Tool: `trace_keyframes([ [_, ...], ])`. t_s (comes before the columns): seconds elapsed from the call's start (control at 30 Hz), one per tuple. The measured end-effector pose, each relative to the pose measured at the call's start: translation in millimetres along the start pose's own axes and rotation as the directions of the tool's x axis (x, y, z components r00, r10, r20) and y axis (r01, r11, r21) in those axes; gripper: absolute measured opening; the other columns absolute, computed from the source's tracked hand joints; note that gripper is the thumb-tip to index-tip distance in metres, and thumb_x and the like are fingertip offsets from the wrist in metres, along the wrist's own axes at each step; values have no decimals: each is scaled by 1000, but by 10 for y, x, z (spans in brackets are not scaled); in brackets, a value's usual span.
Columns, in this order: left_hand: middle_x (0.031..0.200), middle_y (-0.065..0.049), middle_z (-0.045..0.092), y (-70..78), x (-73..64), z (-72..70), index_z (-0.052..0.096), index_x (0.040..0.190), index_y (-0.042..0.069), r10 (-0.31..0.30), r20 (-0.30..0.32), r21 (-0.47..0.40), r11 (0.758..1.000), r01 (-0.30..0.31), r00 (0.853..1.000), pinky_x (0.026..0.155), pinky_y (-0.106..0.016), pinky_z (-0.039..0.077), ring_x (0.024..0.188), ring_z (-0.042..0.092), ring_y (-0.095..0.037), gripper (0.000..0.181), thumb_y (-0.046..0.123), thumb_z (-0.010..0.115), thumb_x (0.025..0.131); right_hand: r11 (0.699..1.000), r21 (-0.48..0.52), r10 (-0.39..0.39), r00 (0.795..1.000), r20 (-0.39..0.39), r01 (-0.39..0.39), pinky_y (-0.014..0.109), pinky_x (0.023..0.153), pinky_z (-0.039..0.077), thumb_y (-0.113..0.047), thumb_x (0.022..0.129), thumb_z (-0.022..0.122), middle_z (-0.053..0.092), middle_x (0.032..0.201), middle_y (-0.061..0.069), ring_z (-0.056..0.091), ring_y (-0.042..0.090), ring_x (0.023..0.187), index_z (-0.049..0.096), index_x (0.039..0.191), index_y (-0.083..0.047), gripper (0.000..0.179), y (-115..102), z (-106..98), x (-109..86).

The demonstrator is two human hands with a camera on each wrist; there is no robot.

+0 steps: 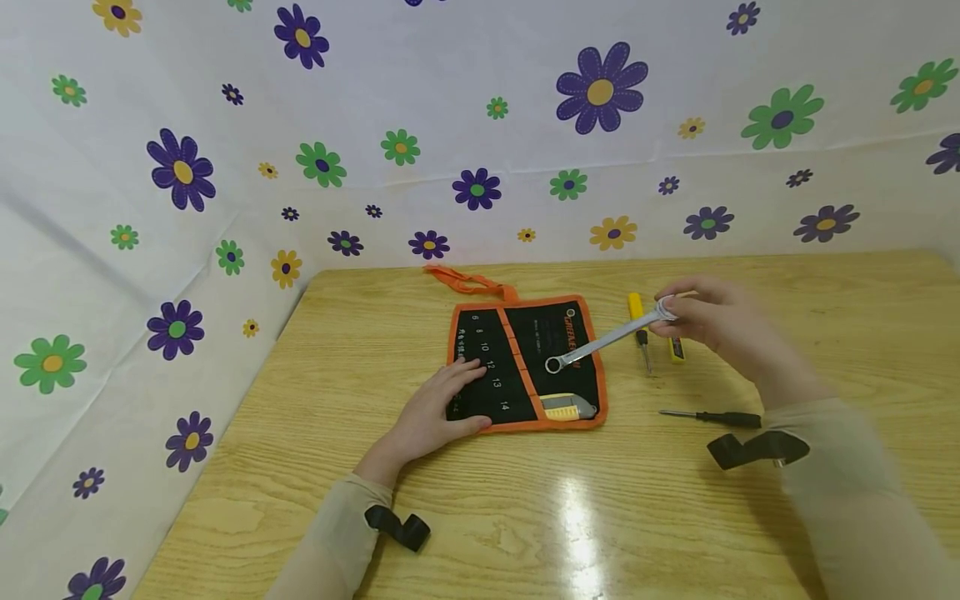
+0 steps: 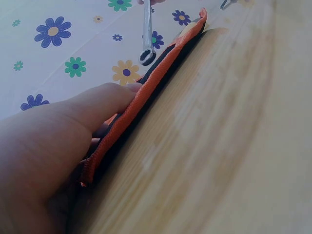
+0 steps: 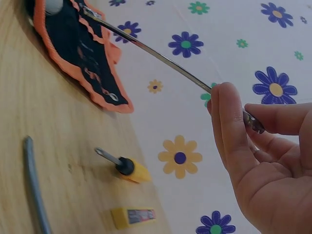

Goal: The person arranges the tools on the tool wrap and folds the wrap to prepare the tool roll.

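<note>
A combination wrench (image 1: 611, 337) is pinched at one end by my right hand (image 1: 712, 321), its ring end hanging over the black tool pouch (image 1: 551, 337) with orange trim. In the right wrist view the wrench (image 3: 161, 57) slants from the fingertips toward the pouch. My left hand (image 1: 435, 408) rests with spread fingers on the pouch's numbered left part; the left wrist view shows its thumb (image 2: 109, 100) on the orange edge. A yellow and grey utility knife (image 1: 566, 407) sits in the pouch's lower right pocket.
Right of the pouch lie a yellow-handled screwdriver (image 1: 637, 321) and a small yellow case (image 1: 677, 350). Nearer me is a black-handled screwdriver (image 1: 712, 417). An orange strap (image 1: 468, 282) trails behind the pouch on the wooden table (image 1: 480, 517). Flower-patterned cloth (image 1: 420, 92) hangs behind and at left.
</note>
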State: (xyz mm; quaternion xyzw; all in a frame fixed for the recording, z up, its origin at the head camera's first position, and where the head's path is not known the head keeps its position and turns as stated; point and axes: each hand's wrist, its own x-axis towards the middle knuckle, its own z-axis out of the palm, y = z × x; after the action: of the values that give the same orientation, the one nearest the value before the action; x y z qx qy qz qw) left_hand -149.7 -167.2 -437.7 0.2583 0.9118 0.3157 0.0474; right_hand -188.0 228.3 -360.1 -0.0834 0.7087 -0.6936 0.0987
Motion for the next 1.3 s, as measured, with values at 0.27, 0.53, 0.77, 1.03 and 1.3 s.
trace_keyframes([
  [0.27, 152, 0, 33, 4, -5, 2, 44, 145, 17, -6, -5, 0, 1000, 6, 1000, 112, -51, 20, 143, 19, -20, 71, 43, 71, 84, 1000, 26, -3, 999, 45, 2, 31, 79, 54, -7, 99, 52, 56, 100, 19, 69, 18, 82, 58, 109, 4, 16, 44, 123, 28],
  [0.53, 152, 0, 33, -2, 0, 4, 44, 145, 17, -2, -8, -1, 1000, 2, 1000, 111, -51, 21, 143, 19, -19, 71, 43, 71, 84, 946, -323, 22, 999, -23, -28, 31, 78, 55, -16, 99, 53, 65, 99, 21, 70, 20, 81, 51, 120, 10, 33, 19, 188, 3],
  [0.77, 152, 0, 33, 2, 2, -2, 44, 144, 16, 3, -8, -4, 1000, -3, 1000, 111, -51, 21, 143, 19, -19, 71, 43, 71, 85, 932, -359, 50, 999, 8, -44, 34, 77, 55, -13, 99, 53, 67, 98, 21, 70, 21, 80, 52, 118, 13, 32, 21, 244, 7],
  [1.03, 152, 1, 33, -3, 5, 5, 44, 145, 16, -1, -5, 0, 1000, 1, 1000, 112, -50, 20, 143, 18, -18, 71, 42, 71, 85, 925, -371, 109, 993, 55, -81, 35, 77, 55, -9, 99, 52, 67, 99, 21, 70, 23, 82, 50, 120, 16, 33, 18, 269, 4],
  [1.3, 152, 1, 33, -2, 3, 7, 44, 145, 16, -4, -7, -3, 1000, 4, 1000, 111, -51, 21, 143, 19, -19, 71, 41, 71, 85, 907, -416, 125, 985, 121, -64, 35, 71, 57, -9, 99, 52, 67, 96, 23, 67, 27, 79, 54, 115, 14, 29, 83, 307, 18],
])
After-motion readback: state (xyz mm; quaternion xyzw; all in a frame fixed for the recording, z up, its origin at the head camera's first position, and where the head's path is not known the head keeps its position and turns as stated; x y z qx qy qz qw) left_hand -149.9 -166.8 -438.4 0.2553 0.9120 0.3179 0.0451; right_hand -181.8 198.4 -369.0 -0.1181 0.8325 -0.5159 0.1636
